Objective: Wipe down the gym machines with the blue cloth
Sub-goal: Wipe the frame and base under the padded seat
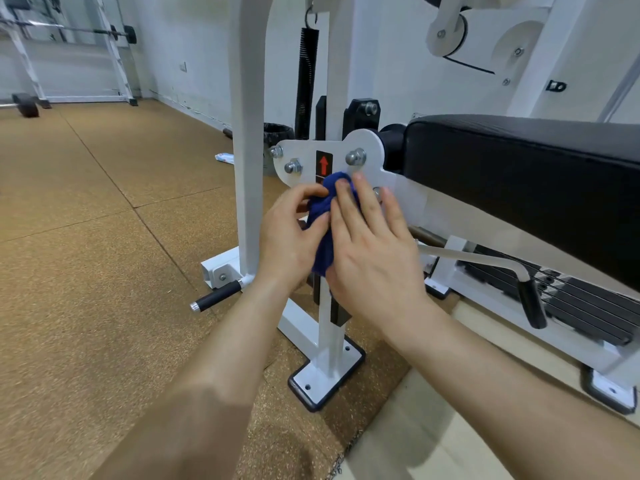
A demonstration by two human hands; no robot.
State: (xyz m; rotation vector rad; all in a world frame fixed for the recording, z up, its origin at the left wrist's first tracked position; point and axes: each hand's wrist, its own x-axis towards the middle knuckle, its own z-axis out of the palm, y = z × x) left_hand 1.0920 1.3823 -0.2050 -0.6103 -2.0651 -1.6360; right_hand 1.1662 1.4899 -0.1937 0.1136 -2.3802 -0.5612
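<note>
A bunched dark blue cloth (322, 216) sits between both my hands, pressed against the white bolted plate (370, 143) of a white gym machine. My left hand (291, 237) pinches the cloth's left side with fingers and thumb. My right hand (370, 251) lies over the cloth's right side, fingers stretched up onto the plate just below a bolt (355, 156). A red arrow label (323, 164) shows above the cloth. The machine's black padded bench (519, 168) extends to the right.
A white upright post (247, 133) stands left of my hands, with a black-gripped handle (216, 296) near its base. A bent lever (530, 299) and weight plates (588, 306) lie under the bench. A barbell rack (69, 46) stands far left; a black bin (277, 133) by the wall.
</note>
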